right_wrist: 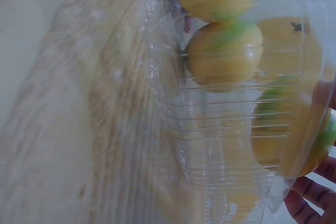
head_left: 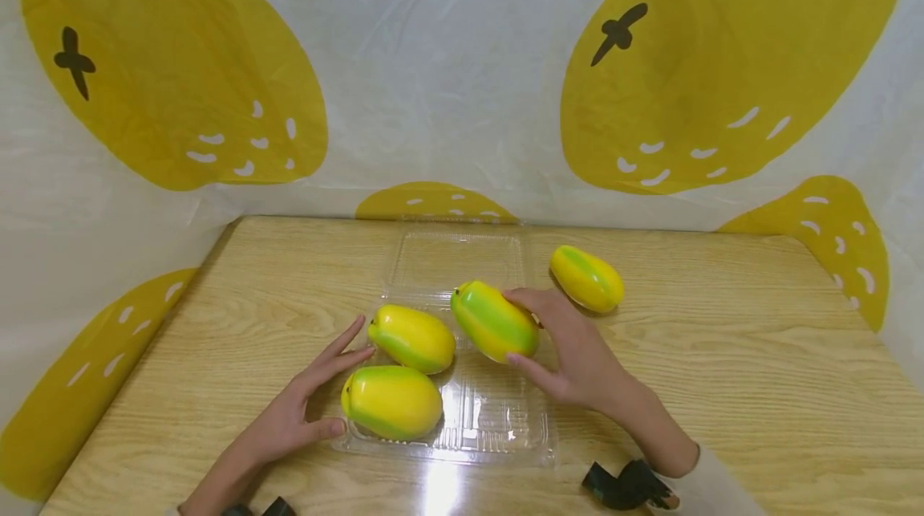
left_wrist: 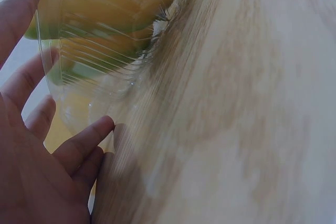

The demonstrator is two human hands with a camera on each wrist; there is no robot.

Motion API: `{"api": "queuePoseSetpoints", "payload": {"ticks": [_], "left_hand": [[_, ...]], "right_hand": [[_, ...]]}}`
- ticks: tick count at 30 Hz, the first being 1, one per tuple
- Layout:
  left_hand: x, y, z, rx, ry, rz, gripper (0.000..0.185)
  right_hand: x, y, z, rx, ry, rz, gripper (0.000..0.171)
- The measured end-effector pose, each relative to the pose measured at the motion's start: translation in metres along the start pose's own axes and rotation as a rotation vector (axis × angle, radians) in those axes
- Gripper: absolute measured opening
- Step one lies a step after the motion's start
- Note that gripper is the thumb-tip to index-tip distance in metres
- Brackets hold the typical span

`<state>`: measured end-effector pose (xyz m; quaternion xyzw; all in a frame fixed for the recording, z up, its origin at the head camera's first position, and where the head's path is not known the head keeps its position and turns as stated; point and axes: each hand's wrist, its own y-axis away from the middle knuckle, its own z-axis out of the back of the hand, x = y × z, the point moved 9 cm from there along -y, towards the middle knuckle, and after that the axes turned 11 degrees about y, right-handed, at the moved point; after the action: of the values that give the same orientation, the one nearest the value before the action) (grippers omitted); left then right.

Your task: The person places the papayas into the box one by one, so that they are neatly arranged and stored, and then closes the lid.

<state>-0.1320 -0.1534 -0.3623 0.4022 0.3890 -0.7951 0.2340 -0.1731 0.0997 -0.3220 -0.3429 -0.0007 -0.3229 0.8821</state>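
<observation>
A clear plastic clamshell box (head_left: 498, 440) lies on the table with its lid folded back, away from me. Inside its left half, two glossy yellow-and-green papayas (head_left: 393, 402) sit side by side. My right hand (head_left: 577, 351) grips a third papaya (head_left: 494, 322) between thumb and fingers, over the box's right half. In the right wrist view this held papaya (right_wrist: 275, 129) shows through the clear wall. With fingers spread, my left hand (head_left: 292, 408) is at the box's left side. The left wrist view shows its fingers along the clear wall (left_wrist: 100, 59).
Another papaya (head_left: 587, 279) lies on the wooden table (head_left: 722, 355), right of the lid (head_left: 462, 255). A white cloth (head_left: 447, 83) printed with large yellow fruit hangs behind the table and along its sides.
</observation>
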Motion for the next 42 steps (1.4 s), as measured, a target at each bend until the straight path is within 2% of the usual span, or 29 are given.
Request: {"api": "queuePoseSetpoints", "payload": {"ticks": [8,17,42], "left_hand": [[0.0,0.0,-0.001,0.0,0.0,-0.018,0.068],[-0.001,-0.001,-0.001,0.006,0.007,-0.007,0.067],[0.001,0.0,-0.002,0.002,0.016,0.032,0.064]], "right_hand": [[0.001,0.002,-0.003,0.026,0.031,0.02,0.064],[0.006,0.002,-0.007,0.024,0.054,0.093,0.062],[0.004,0.007,-0.018,0.125,0.116,0.06,0.065]]}}
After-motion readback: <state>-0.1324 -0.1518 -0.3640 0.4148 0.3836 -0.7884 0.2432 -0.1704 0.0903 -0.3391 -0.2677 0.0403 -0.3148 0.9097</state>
